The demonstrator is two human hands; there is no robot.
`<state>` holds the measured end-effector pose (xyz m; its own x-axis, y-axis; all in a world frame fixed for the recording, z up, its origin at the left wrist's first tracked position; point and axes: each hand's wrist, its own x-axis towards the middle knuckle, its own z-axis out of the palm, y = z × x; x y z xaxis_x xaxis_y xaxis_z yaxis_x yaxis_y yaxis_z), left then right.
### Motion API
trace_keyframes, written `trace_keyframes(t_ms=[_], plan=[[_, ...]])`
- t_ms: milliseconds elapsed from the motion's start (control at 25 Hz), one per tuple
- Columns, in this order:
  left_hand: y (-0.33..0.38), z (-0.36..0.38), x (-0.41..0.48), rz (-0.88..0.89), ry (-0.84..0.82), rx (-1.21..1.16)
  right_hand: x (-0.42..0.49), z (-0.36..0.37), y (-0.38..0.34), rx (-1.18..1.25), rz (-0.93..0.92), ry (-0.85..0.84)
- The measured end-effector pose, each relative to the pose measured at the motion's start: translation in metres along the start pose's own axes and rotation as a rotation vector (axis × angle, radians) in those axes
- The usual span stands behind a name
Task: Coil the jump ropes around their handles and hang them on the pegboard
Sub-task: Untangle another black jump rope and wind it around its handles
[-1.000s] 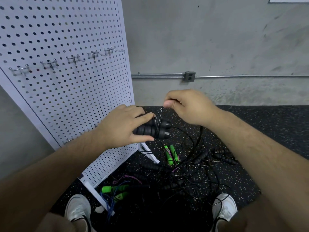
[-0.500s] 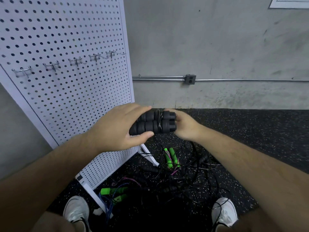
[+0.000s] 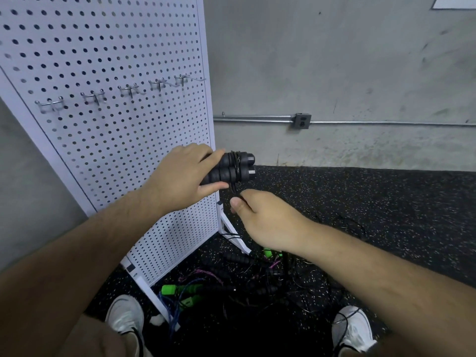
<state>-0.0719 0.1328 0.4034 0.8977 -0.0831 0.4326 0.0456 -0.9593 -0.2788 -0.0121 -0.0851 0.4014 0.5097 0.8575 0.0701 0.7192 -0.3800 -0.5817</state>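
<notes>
Left hand (image 3: pixel 185 176): we note it grips a pair of black handles (image 3: pixel 231 167) laid side by side. The fingers curl over the top and the thumb presses along the underside. The handles are held in the air in front of the lower right edge of the pegboard (image 3: pixel 103 124), capped ends pointing right. Several turns of thin black cord (image 3: pixel 235 188) sit around both handles near those ends.

Right hand (image 3: pixel 262 217): just below the handles and slightly right of the left thumb. Thumb and forefinger pinch the cord, and the other fingers are curled in behind. A short run of cord goes straight up from the pinch to the wraps. We cannot follow where the rest of it goes behind the hand.

The pegboard is white and stands on angled feet at the left. A row of metal hooks (image 3: pixel 95 97) crosses its upper part.

On the black speckled floor (image 3: pixel 360 202) at the foot of the board lies a tangled pile of ropes (image 3: pixel 244 274), between two white shoes (image 3: pixel 126 320). In it we make out black handles, green handles (image 3: pixel 190 289), and purple, blue and black cords. They are too knotted for us to count.

Behind is a grey concrete wall (image 3: pixel 334 60), with a metal conduit (image 3: pixel 386 122) running level into a small box (image 3: pixel 302 121).
</notes>
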Motion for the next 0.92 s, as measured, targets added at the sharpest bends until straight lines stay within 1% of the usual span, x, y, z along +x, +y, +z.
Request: trace_keyframes(t_ms=[160,320,400,520,720,880,920], plan=[[0.000,0.003,-0.001,0.010,-0.028,-0.014,-0.011,-0.031,-0.011,-0.107,-0.028,-0.025],[0.009,0.010,-0.002,0.067,-0.050,-0.061,-0.005,-0.053,-0.004,-0.401,-0.106,0.119],[0.014,0.013,-0.003,0.108,-0.112,-0.122,0.003,-0.061,0.005,-0.451,-0.155,0.187],[0.022,0.011,-0.004,0.154,-0.132,-0.233,0.017,-0.074,0.025,-0.396,-0.164,0.233],[0.041,-0.010,-0.006,0.203,-0.052,-0.336,0.033,-0.076,0.056,-0.258,-0.168,0.229],[0.042,-0.028,-0.011,0.235,-0.036,-0.424,0.038,-0.070,0.065,0.022,-0.204,0.177],[0.042,-0.032,-0.015,0.235,-0.041,-0.466,0.039,-0.067,0.065,0.128,-0.220,0.147]])
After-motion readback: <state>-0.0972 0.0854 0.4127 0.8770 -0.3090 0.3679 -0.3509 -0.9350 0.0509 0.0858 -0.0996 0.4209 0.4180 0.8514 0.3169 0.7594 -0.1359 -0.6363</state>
